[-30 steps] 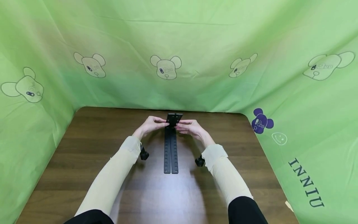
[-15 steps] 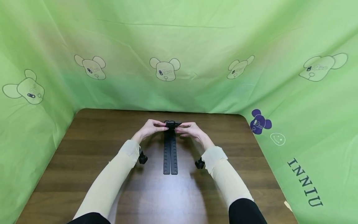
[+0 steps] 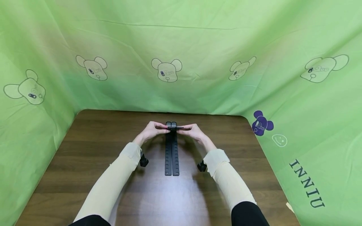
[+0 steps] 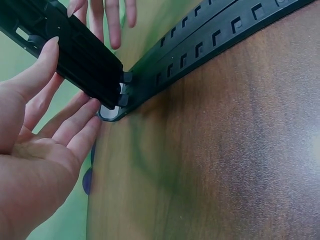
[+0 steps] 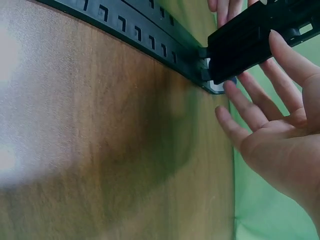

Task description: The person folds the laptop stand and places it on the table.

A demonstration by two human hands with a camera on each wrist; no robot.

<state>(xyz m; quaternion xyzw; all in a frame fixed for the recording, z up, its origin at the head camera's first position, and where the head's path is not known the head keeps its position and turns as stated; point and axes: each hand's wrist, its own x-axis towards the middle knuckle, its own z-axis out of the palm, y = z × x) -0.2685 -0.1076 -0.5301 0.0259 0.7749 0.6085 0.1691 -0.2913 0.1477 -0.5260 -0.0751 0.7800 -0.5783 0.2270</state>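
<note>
A black folding stand lies in the middle of the brown table, its two long slotted rails (image 3: pixel 172 157) side by side and pointing away from me. At the far end a hinged black plate (image 3: pixel 175 127) hangs nearly level above the rails. My left hand (image 3: pixel 157 128) holds the plate's left edge and my right hand (image 3: pixel 190 129) its right edge. In the left wrist view the thumb lies on the plate (image 4: pixel 75 50) with the fingers (image 4: pixel 75 132) stretched beneath it, next to the rails (image 4: pixel 210 40). The right wrist view mirrors this at the plate (image 5: pixel 260 35), rails (image 5: pixel 135 22) and fingers (image 5: pixel 250 107).
The wooden table (image 3: pixel 85 175) is walled on three sides by green cloth (image 3: pixel 181 47) printed with bear heads. Black wrist-camera mounts (image 3: pixel 144 161) hang under both sleeves, close above the table on either side of the rails.
The hinged plate stood upright a second ago; both hands have swung it down towards me until it lies almost flat over the rails' far end.
</note>
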